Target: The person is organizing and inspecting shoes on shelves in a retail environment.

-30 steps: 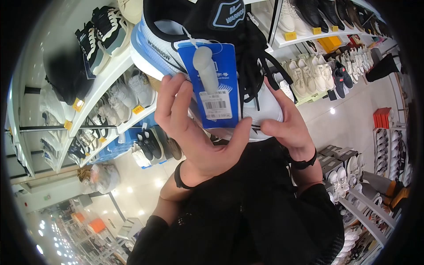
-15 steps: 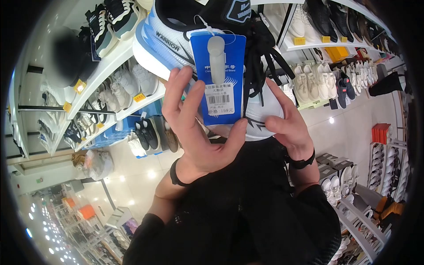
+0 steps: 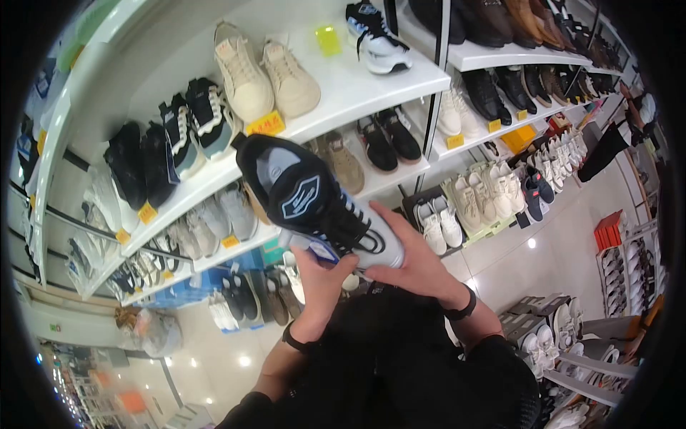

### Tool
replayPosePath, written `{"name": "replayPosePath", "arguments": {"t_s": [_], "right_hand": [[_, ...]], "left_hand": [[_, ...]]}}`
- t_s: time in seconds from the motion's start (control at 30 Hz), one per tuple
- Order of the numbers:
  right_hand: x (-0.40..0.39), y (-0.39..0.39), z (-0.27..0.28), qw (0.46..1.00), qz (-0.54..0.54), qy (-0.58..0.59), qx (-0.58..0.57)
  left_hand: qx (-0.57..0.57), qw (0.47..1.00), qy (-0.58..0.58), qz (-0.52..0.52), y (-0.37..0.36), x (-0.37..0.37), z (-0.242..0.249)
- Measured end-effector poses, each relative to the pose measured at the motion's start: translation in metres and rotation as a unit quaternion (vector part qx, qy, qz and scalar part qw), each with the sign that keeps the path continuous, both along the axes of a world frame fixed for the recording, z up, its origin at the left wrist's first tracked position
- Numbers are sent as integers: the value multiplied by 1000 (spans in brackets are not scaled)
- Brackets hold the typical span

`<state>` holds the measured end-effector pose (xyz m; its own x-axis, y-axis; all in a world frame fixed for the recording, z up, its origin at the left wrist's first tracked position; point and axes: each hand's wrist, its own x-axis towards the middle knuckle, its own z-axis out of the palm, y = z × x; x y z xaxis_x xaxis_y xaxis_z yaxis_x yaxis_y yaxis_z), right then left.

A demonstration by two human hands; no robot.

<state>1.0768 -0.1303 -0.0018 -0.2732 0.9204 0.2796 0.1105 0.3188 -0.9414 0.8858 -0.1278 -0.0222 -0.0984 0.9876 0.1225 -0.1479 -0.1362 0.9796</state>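
A sneaker [image 3: 305,190] with a black collar and tongue, black laces and a pale toe is held between my hands, its opening facing up toward me. My left hand [image 3: 321,284] grips its side, low near the laces, with the blue tag [image 3: 323,249] partly showing by the thumb. Around the toe closes my right hand [image 3: 416,259], thumb on the near side and fingers on the far side. A similar black, white and blue sneaker [image 3: 377,41] stands on the top shelf ahead. The sole of the held sneaker is hidden.
Beige shoes [image 3: 243,71] and a yellow-green card [image 3: 328,41] are on the white shelf [image 3: 364,104] ahead. Lower shelves hold several more pairs. Shoe boxes [image 3: 532,319] with white shoes stand at the right, and an orange-red box [image 3: 609,230] lies farther off.
The sneaker has turned and moved down, showing its opening and tongue instead of its side. The blue tag has swung largely out of sight. More of the upper shelf shows.
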Motion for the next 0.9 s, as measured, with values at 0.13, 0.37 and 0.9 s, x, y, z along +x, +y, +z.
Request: {"name": "replayPosePath", "arguments": {"t_s": [0.13,0.37,0.9], "right_hand": [[-6,4,15,989,-47,-124,60],[-21,32,8,940,-171,-223,194],[21,220,38,871,-304,-102,373]], "left_hand": [[15,999,38,30,14,0,8],[121,987,107,15,57,12,27],[104,970,-170,-141,269,72,85]]}}
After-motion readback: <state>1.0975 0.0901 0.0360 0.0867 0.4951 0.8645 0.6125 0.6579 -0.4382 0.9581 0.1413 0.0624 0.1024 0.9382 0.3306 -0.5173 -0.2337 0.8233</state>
